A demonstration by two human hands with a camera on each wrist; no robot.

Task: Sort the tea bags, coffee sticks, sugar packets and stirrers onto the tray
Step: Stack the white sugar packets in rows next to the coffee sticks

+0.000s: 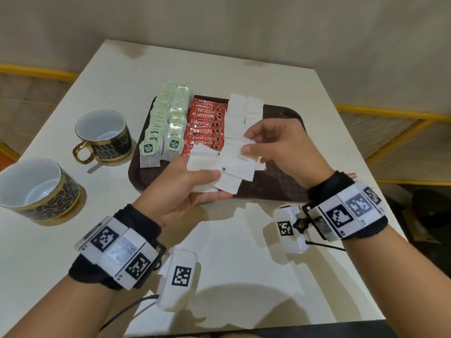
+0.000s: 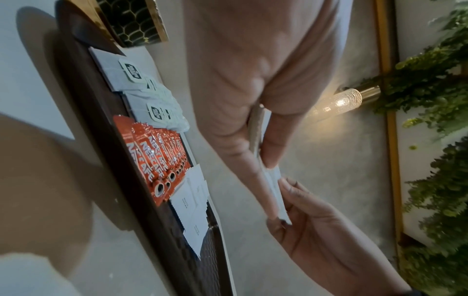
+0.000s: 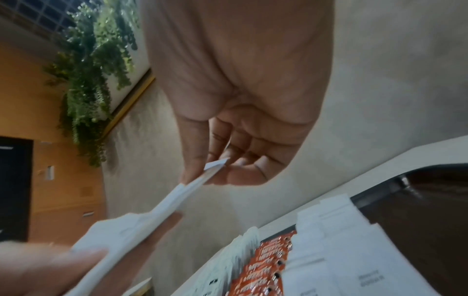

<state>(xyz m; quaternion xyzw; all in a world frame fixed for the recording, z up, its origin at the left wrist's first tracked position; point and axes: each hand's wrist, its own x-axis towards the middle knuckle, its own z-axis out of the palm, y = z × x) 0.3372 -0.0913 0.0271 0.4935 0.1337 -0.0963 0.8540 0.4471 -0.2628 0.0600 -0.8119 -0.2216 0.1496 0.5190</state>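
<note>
A dark brown tray [image 1: 283, 113] lies on the white table. Its left part carries two rows of tea bags [image 1: 170, 123], then a row of red coffee sticks [image 1: 206, 125], then white sugar packets [image 1: 241, 108]. Above the tray's near edge my left hand [image 1: 205, 181] grips a fanned stack of white sugar packets [image 1: 234, 172]. My right hand [image 1: 249, 142] pinches the top packet [image 3: 192, 186] of that stack between thumb and fingers. In the left wrist view the stack [image 2: 274, 188] shows edge-on between both hands. No stirrers are in view.
Two dark cups with gold rims stand left of the tray, one near it [image 1: 102, 135] and one at the table's left edge [image 1: 34, 186]. Yellow rails run past the table on both sides.
</note>
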